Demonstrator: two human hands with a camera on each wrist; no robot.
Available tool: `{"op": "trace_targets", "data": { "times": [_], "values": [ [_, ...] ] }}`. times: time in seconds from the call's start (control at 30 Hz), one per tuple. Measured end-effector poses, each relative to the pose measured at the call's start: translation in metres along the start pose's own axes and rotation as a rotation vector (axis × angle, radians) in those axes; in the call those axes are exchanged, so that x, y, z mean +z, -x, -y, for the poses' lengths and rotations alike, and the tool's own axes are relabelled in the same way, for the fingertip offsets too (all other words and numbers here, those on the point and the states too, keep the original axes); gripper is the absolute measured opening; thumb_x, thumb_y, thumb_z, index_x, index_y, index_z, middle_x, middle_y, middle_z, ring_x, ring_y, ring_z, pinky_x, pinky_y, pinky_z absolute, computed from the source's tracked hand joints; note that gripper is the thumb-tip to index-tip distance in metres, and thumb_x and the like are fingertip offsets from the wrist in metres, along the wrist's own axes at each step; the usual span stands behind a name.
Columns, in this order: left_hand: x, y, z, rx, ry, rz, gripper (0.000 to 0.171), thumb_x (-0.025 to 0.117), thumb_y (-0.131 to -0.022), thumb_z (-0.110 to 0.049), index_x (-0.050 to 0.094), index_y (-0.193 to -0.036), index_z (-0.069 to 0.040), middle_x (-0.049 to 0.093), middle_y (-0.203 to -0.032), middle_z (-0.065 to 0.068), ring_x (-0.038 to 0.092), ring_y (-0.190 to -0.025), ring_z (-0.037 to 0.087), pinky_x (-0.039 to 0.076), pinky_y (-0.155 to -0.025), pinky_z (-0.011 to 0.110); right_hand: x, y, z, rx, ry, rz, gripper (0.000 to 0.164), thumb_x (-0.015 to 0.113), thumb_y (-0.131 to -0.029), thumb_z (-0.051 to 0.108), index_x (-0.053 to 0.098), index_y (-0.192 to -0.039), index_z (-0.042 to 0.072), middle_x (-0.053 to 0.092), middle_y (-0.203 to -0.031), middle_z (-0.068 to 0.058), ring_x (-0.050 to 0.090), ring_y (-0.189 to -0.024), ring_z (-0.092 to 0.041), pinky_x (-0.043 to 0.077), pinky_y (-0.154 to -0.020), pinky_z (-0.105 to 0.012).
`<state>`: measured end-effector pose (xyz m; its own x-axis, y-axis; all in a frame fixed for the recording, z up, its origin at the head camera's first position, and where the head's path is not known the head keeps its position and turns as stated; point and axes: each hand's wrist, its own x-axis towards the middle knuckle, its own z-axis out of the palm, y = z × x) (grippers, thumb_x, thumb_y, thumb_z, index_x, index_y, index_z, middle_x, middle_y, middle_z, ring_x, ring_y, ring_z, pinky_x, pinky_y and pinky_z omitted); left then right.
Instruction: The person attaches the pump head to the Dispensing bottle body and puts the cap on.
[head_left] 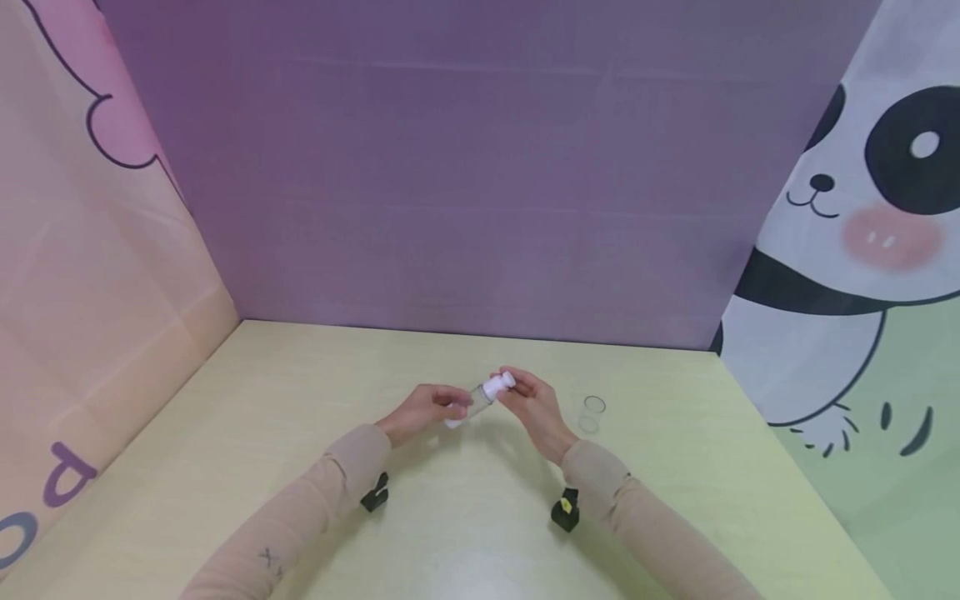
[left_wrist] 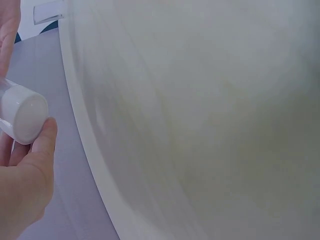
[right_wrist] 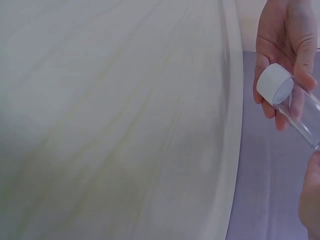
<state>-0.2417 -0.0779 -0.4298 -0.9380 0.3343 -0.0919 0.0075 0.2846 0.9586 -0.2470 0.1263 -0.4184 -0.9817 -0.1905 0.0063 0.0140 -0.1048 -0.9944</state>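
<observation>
Held tilted above the table is a clear bottle (head_left: pixel 479 400) with a white base (left_wrist: pixel 31 117) and a white upper part (head_left: pixel 498 384), possibly a pump. My left hand (head_left: pixel 426 412) grips the lower end, its thumb and fingers around the white base. At the other end, my right hand (head_left: pixel 534 412) holds the white upper part between thumb and fingers. The right wrist view catches the clear barrel (right_wrist: pixel 304 112) and white base, while my right hand (right_wrist: pixel 311 200) is mostly cut off at the edge.
A small clear cylinder (head_left: pixel 592 414), perhaps a cap, stands on the pale table (head_left: pixel 480 533) just right of my right hand. Behind the table hangs a purple cloth (head_left: pixel 480 183). Printed cloths, one with a panda (head_left: pixel 825 258), flank both sides.
</observation>
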Motion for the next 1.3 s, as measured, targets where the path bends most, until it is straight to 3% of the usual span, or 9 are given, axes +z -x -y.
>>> {"op": "trace_targets", "data": {
  "times": [0.7,0.97,1.3],
  "values": [
    [-0.0016,-0.0009,0.0014,-0.006,-0.021,-0.012,0.032,0.063,-0.085,-0.023,0.061,-0.115,-0.012,0.058,-0.122,0.005,0.055,-0.102,0.017,0.046,-0.088,0.034,0.0006,-0.0022,-0.0035,0.021,0.062,-0.031,0.045,0.062,-0.084,0.007,0.048,-0.127,0.0,0.058,-0.122,-0.013,0.058,-0.101,-0.012,0.043,-0.096,-0.034],
    [-0.0027,-0.0012,0.002,-0.013,-0.016,-0.012,0.031,0.063,-0.085,-0.022,0.062,-0.115,-0.012,0.058,-0.121,0.005,0.055,-0.102,0.017,0.046,-0.088,0.034,0.0015,-0.0033,-0.0046,0.025,0.083,-0.057,0.039,0.064,-0.083,0.009,0.055,-0.12,0.007,0.06,-0.119,-0.011,0.058,-0.101,-0.013,0.044,-0.095,-0.034],
    [-0.0022,0.0,-0.0004,-0.019,-0.017,-0.008,0.032,0.062,-0.086,-0.022,0.061,-0.116,-0.012,0.057,-0.123,0.006,0.055,-0.103,0.017,0.046,-0.088,0.036,0.0021,-0.0042,-0.0046,0.034,0.103,-0.069,0.041,0.066,-0.082,0.013,0.055,-0.121,0.006,0.06,-0.116,-0.01,0.058,-0.1,-0.014,0.044,-0.094,-0.034]
  ]
}}
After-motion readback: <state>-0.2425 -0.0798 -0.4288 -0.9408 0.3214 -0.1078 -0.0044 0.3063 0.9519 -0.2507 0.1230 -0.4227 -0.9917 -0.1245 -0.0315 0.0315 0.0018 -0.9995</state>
